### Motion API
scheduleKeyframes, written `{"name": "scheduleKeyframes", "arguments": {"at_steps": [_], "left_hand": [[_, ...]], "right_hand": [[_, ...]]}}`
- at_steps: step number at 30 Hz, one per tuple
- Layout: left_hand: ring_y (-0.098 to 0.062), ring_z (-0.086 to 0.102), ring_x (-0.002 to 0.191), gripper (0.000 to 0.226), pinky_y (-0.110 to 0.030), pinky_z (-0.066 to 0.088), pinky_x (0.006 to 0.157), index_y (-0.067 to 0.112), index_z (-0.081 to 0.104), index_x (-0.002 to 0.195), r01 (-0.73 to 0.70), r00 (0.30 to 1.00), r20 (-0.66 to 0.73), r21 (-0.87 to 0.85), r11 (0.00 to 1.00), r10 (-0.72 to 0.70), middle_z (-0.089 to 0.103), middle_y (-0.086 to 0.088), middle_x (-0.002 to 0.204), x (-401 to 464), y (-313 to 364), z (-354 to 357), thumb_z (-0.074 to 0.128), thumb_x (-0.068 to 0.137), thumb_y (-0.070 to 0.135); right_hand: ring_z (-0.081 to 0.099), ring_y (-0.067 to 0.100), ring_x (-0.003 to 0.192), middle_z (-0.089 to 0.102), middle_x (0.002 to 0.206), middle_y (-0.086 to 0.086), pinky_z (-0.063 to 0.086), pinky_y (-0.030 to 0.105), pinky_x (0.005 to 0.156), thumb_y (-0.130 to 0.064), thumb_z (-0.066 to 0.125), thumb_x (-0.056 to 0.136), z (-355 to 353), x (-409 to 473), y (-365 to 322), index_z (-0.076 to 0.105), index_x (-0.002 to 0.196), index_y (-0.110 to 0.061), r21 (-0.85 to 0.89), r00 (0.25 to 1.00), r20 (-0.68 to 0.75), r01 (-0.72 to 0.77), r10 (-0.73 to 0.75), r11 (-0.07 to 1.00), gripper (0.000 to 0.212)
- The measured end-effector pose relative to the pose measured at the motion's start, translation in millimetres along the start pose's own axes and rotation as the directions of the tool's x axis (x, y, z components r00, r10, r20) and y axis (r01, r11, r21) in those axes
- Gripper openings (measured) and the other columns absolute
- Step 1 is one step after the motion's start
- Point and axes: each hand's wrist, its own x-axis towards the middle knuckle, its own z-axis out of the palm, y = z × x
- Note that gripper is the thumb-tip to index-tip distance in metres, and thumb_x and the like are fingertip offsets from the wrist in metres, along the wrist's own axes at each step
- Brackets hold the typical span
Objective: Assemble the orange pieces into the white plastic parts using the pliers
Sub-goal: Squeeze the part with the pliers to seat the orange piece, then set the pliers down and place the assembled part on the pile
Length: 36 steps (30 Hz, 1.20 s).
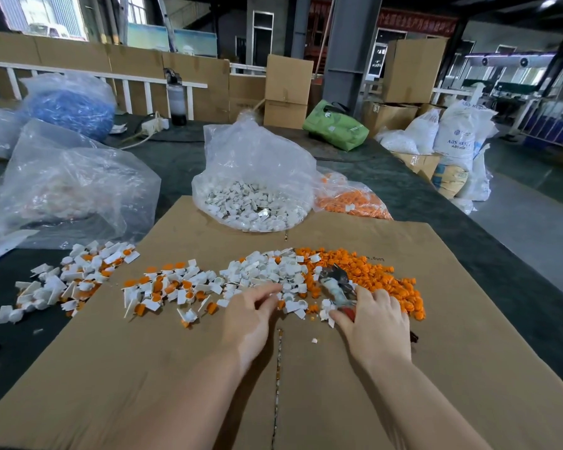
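- Our right hand [376, 315] grips the red-handled metal pliers [337, 289] beside the loose orange plastic pieces [371, 274].
- Our left hand [251, 311], fingers relaxed, touches the small white plastic parts [267, 271] on flat brown cardboard [143, 368].
- A white woven sack [454, 141] reads "ABS RESIN".

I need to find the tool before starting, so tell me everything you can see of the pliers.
The pliers lie on the cardboard sheet at the seam between the loose white parts and the orange pieces. The worn, grey metal head points away from the person; a red handle shows near the right hand, whose fingers rest over the handle end. Whether the jaws are open is unclear.
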Motion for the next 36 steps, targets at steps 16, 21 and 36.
{"name": "scheduleKeyframes", "arguments": {"at_steps": [16, 21, 36], "left_hand": [[0.004, 0.051, 0.096, 0.024, 0.008, 0.031, 0.073, 0.028, 0.069, 0.104, -0.125, 0.987, 0.115, 0.089, 0.988, 0.114, 0.060, 0.020, 0.098, -1, 0, -3, 0.054, 0.094, 0.012], [0.005, 0.057, 0.091, 0.041, 0.000, 0.040, 0.074, 0.042, 0.061, 0.097, -0.179, 0.967, 0.195, 0.072, 0.981, 0.162, 0.063, 0.017, 0.099, -8, -2, -7, 0.069, 0.081, 0.006], [0.004, 0.055, 0.085, 0.021, 0.001, 0.035, 0.072, 0.025, 0.069, 0.103, -0.361, 0.932, 0.138, 0.277, 0.891, 0.335, 0.063, 0.019, 0.090, -9, -6, 4, 0.070, 0.082, 0.019]], "right_hand": [[0.062, 0.025, 0.074, 0.067, 0.081, 0.003, 0.054, 0.040, 0.066, -0.002, 0.074, 0.075, 16, -14, -41, 0.071, 0.088, -0.010, 0.346, 0.829, -0.383, 0.539, -0.409, 0.768, 0.015], [0.061, 0.021, 0.082, 0.067, 0.082, 0.002, 0.050, 0.032, 0.073, -0.006, 0.067, 0.084, 19, -16, -46, 0.071, 0.084, -0.008, 0.517, 0.903, -0.312, 0.422, -0.295, 0.745, 0.004], [0.055, 0.022, 0.076, 0.061, 0.076, 0.002, 0.049, 0.034, 0.066, -0.006, 0.071, 0.080, 16, -21, -47, 0.067, 0.075, -0.007, 0.481, 0.895, -0.345, 0.427, -0.282, 0.766, 0.006]]}}
